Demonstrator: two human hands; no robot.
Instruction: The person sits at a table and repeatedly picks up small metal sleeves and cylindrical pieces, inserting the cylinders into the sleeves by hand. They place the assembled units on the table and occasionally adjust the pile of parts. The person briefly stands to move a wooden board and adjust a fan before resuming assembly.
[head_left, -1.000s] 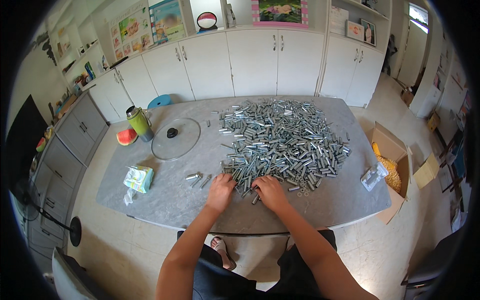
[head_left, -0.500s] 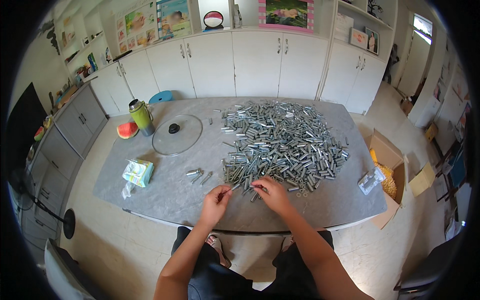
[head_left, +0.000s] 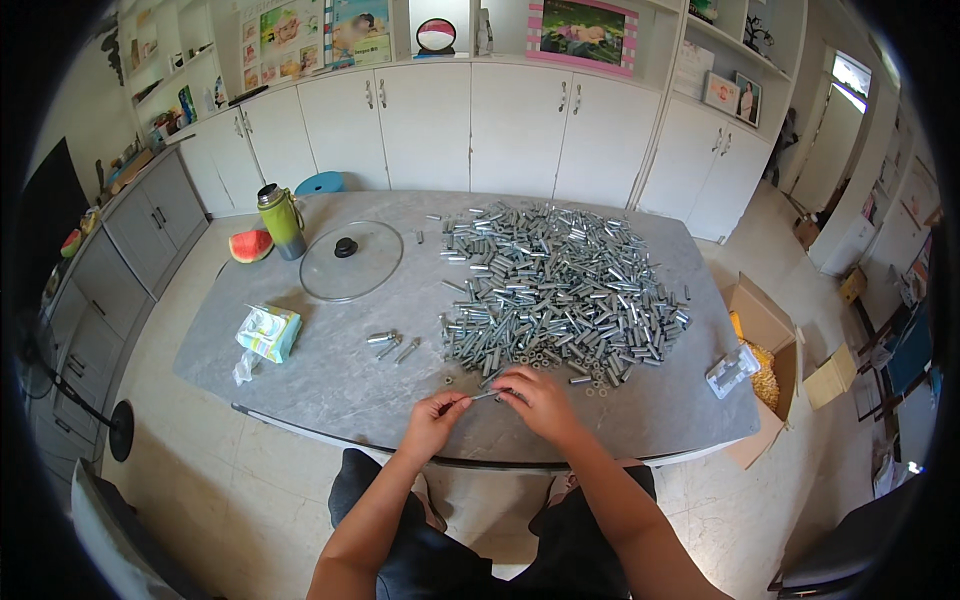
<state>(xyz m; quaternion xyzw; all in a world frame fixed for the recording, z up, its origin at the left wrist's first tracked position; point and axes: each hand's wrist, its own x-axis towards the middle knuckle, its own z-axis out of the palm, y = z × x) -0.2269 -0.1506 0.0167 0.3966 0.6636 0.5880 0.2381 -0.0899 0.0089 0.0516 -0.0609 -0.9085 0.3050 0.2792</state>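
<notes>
Between the fingertips of my left hand is a thin metal bolt, pointing right. My right hand is closed at the bolt's other end; whatever small part is in its fingers is hidden. Both hands are just above the table's near edge. Right beyond them spreads a large heap of metal sleeves and bolts, with several small washers at its near side. A loose nut or washer lies beyond my left hand. Several bolt-and-sleeve pieces lie apart, left of the heap.
On the grey table stand a glass lid, a green flask, a watermelon piece and a wipes pack. A clear plastic package lies at the right edge, beside a cardboard box on the floor.
My hands have come together, and the bolt in my left hand now reaches my right fingers. A small nut or washer shows beyond my left hand. The view has shifted slightly.
</notes>
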